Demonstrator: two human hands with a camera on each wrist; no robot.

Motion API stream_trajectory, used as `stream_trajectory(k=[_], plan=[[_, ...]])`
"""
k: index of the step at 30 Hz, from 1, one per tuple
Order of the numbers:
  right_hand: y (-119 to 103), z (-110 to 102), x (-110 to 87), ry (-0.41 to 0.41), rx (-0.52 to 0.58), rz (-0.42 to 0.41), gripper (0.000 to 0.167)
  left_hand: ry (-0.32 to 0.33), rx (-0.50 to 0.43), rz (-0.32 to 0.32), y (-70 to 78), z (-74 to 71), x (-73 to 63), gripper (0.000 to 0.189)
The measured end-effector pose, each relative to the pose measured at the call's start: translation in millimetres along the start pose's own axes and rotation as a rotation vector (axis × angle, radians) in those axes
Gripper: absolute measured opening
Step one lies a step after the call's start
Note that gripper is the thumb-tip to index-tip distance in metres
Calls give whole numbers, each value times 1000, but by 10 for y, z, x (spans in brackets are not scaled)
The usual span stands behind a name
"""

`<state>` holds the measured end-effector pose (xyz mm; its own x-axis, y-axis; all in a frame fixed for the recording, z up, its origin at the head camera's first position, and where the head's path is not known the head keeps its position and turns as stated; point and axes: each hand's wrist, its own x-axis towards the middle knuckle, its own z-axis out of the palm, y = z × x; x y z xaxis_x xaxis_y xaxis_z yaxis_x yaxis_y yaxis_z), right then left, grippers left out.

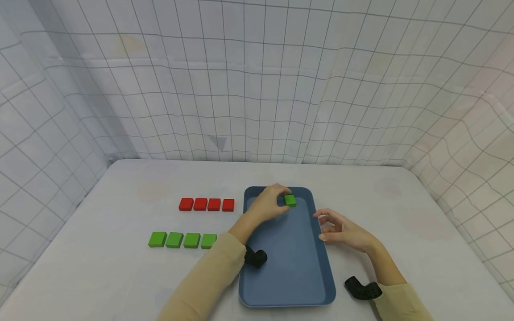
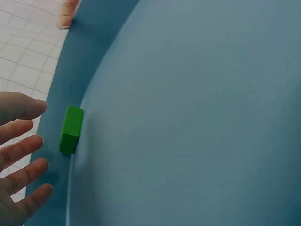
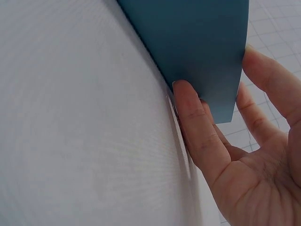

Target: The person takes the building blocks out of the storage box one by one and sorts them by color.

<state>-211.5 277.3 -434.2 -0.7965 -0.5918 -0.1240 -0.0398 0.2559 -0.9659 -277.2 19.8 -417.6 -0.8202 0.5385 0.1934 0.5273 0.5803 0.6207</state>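
Note:
A green block [image 1: 290, 200] lies at the far end inside the blue tray [image 1: 291, 267]. My left hand [image 1: 267, 205] reaches over the tray to it, thumb and fingers either side in the head view. From the left wrist, the fingers [image 2: 23, 179] look spread and apart from the block [image 2: 71, 129], which sits by the tray wall. At the tray's right side is my right hand [image 1: 343, 232], loosely curved, holding nothing up. In the right wrist view its fingertips [image 3: 186, 92] are right at the tray's outer wall [image 3: 202, 47] and rim.
Left of the tray, a row of several red blocks [image 1: 207, 204] lies behind a row of several green blocks [image 1: 183, 240]. Black devices [image 1: 363, 290] sit at both wrists. Gridded white cloth [image 1: 241, 80] hangs behind and beside the white table [image 1: 100, 267].

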Motion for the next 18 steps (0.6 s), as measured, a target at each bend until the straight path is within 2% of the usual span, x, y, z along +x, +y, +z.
stream_trajectory(k=[11, 18], plan=[[7, 2, -5, 7, -12, 9, 55, -24, 58, -42, -56, 64, -6, 46], [-8, 3, -4, 5, -18, 10, 55, -29, 63, -28, -80, 81, 7, 47]])
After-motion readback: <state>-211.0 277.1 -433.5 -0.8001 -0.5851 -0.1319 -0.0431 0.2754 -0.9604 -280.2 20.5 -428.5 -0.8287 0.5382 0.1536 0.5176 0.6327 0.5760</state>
